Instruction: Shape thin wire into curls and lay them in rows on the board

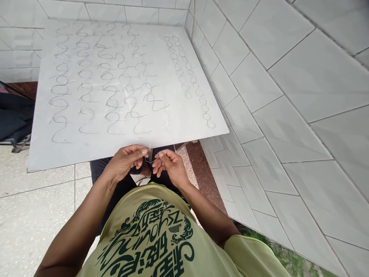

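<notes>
A thin curved wire (150, 161) runs between my two hands, just off the near edge of the white board. My left hand (127, 161) pinches it between thumb and fingers, and a loop of it rises above those fingertips. My right hand (170, 164) grips the wire's other side near its end, thumb pressed to the forefinger. On the board lie several rows of bent S-shaped wires (115, 103), many touching or overlapping. Small figure-eight wire pieces (181, 77) form two slanting lines at the board's right side.
The white board (184, 127) spreads in front of me, its far edge near a tiled wall (106, 13). Another tiled wall (273, 96) stands close on the right. A dark bag-like thing (14, 115) is at the left, above the speckled floor (37, 207).
</notes>
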Tool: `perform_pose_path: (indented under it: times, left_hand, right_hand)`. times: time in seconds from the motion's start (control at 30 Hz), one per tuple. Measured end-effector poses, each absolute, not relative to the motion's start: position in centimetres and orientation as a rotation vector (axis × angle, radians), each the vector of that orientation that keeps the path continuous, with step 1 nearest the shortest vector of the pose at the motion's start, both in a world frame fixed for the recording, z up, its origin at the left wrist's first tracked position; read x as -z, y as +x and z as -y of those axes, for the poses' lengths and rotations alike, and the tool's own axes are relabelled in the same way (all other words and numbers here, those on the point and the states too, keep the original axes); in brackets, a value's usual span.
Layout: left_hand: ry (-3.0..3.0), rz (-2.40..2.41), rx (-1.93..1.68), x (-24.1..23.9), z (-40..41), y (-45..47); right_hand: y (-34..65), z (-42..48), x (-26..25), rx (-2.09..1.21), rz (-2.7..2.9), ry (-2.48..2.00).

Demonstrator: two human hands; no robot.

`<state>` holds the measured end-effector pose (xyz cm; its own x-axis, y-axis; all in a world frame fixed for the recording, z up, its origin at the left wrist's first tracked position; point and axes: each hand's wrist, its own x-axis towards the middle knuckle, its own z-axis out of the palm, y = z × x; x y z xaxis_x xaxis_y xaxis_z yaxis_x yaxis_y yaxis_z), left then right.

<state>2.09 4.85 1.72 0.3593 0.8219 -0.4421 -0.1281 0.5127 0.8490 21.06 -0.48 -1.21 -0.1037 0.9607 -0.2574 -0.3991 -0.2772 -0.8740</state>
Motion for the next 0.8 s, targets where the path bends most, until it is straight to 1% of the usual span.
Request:
perform_pose_path:
  times: [0.27, 0.4, 0.57, 0.8]
  left_hand:
    - [0.813, -0.962, -0.675, -1.5, -5.0, 2.1]
    - [0.746, -0.897, -0.656, -1.3, -5.1, 1.9]
    - [0.644, -0.745, -0.631, 0.2, -4.8, 1.7]
    - [0.518, -0.680, -0.690, 2.0, -4.1, 1.7]
  right_hand:
    - [20.7, 0.7, 1.9, -1.683, 0.785, -1.024]
    - [20.7, 0.6, 2.1, -1.717, 0.699, -0.969]
    - [20.6, 0.6, 1.6, -1.809, 0.573, -0.882]
    - [19.9, 0.9, 1.4, -1.887, 0.540, -0.841]
